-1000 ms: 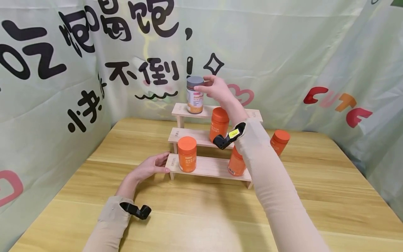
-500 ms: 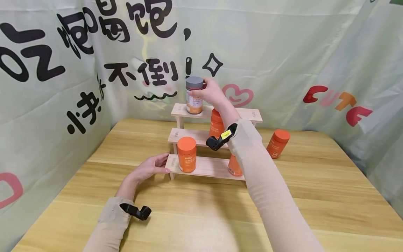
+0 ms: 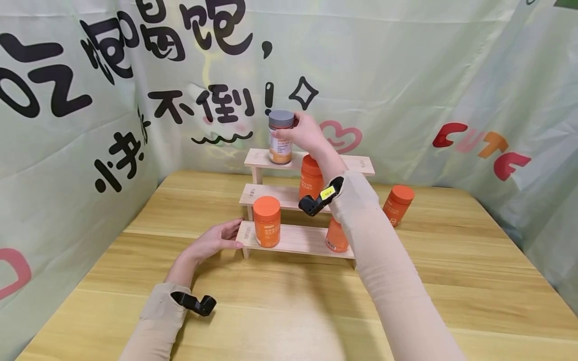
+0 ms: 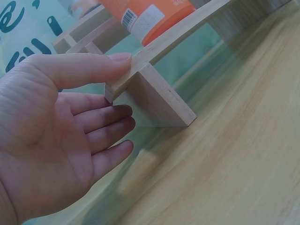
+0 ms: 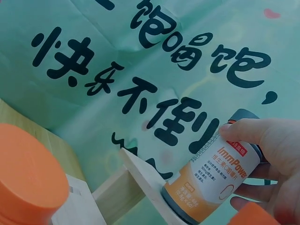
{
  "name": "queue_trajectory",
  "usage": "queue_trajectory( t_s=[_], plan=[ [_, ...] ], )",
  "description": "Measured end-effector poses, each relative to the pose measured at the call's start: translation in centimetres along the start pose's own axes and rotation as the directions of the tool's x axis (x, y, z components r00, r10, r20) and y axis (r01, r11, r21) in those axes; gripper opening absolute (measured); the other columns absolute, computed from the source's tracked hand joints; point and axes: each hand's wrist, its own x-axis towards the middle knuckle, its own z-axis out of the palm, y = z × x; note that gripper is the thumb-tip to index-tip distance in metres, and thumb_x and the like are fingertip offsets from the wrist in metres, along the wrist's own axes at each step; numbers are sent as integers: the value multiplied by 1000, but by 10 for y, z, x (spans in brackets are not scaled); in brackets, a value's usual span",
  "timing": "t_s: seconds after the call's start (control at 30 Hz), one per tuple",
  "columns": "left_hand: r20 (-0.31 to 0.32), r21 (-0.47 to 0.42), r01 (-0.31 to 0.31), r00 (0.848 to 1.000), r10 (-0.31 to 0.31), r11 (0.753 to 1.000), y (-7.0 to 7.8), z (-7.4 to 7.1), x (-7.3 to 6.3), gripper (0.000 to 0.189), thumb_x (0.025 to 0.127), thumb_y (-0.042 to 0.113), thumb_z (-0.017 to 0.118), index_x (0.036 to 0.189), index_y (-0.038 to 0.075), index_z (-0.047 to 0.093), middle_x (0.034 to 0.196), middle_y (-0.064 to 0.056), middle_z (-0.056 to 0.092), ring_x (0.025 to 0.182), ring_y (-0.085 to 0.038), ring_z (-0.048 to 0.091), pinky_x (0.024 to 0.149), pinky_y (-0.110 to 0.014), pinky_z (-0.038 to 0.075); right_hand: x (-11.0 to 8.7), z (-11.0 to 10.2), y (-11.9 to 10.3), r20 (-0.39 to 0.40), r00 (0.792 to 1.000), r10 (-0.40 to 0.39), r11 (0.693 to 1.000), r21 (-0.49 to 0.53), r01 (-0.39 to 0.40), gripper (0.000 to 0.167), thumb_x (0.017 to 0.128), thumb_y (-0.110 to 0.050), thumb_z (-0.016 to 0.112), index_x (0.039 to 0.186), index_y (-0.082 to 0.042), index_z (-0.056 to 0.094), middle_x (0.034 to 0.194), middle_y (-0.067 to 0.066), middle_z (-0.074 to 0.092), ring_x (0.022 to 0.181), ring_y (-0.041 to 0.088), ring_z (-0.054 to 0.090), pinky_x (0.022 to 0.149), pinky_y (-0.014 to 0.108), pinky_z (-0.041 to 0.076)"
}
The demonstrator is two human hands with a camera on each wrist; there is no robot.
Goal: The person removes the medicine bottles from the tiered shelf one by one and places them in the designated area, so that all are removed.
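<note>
The right hand is placed at the left part of the top shelf, and its grip pinches the grey-capped bottle, with the thumb on the front side and other fingers behind. This bottle is a smooth cylinder with a flat round cap and a white and orange printed label. It stands upright, and its base is on the top shelf of the wooden stand.

The stand has three steps made of pale, thin, straight-edged boards with fine grain. The left hand has its grip on the left end of the lowest board: the thumb lies on the upper face, the index finger touches the corner from below, and the remaining fingers stay off the wood.

On the lowest step there are a left orange jar and a right orange jar, the second partly hidden by the sleeve of fine ribbed fabric. A middle orange jar is on the second step. To the right of the stand, a separate orange jar is on the worktop, which shows long yellowish wood grain. Behind hangs a pale cloth, softly wrinkled, with thick black characters.
</note>
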Motion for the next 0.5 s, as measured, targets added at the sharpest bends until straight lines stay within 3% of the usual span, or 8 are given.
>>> queue_trajectory(
  t_s=[0.27, 0.5],
  plan=[
    [-4, 12, 2, 1000, -2, 1000, 0, 1, 0, 80, 86, 9, 63, 142, -14, 11, 147, -31, 15, 135, -42, 18, 109, -50, 17, -4, -14, -3, -22, 1000, -2, 1000, -6, 1, 58, 82, -24, 70, 131, -8, 45, 124, 6, 54, 107, 20, 50, 92, 32, 44],
    [-20, 36, 13, 1000, -13, 999, 0, 1, -1, 82, 85, 12, 65, 142, -13, 12, 147, -29, 16, 135, -42, 19, 109, -50, 18, -7, -31, -2, -23, 1000, 1, 997, 76, 1, 58, 83, -22, 69, 132, -8, 42, 125, 6, 52, 110, 20, 49, 94, 34, 43]
  ],
)
